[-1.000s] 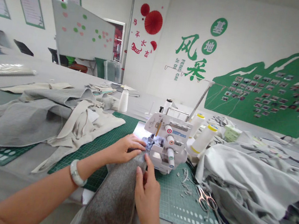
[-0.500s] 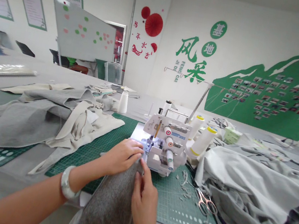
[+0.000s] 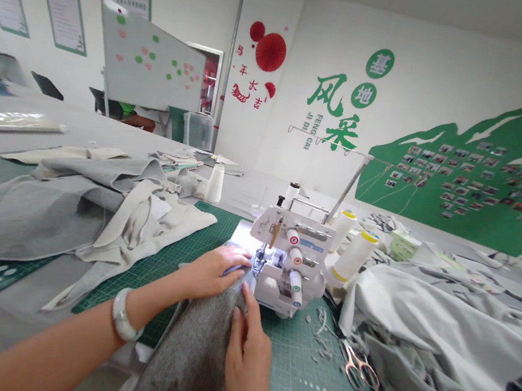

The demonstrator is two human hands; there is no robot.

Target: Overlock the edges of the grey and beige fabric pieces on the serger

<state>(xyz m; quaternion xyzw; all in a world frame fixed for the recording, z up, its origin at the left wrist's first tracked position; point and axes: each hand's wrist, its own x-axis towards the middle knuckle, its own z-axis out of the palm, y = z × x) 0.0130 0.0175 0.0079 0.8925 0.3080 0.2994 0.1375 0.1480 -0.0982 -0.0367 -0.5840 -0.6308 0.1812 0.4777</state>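
A white serger sewing machine (image 3: 288, 254) stands on the green cutting mat (image 3: 307, 359) with its lamp lit. Grey fabric (image 3: 186, 358) runs from the presser foot down over the table's front edge. My left hand (image 3: 213, 273) lies flat on the fabric just left of the foot, a pale bangle round its wrist. Nearer the front, my right hand (image 3: 250, 355) pinches the fabric's right edge between thumb and forefinger.
Scissors (image 3: 359, 368) and thread scraps lie on the mat right of the machine. Grey cloth (image 3: 439, 328) is heaped at the right, and cut fabric pieces (image 3: 52, 206) at the left. Thread cones (image 3: 355, 256) stand behind the machine; another cone (image 3: 215, 183) stands left of it.
The view has shifted slightly, so the wall and machine sit a little lower in the picture. Both hands keep nearly the same places on the fabric near the foot.
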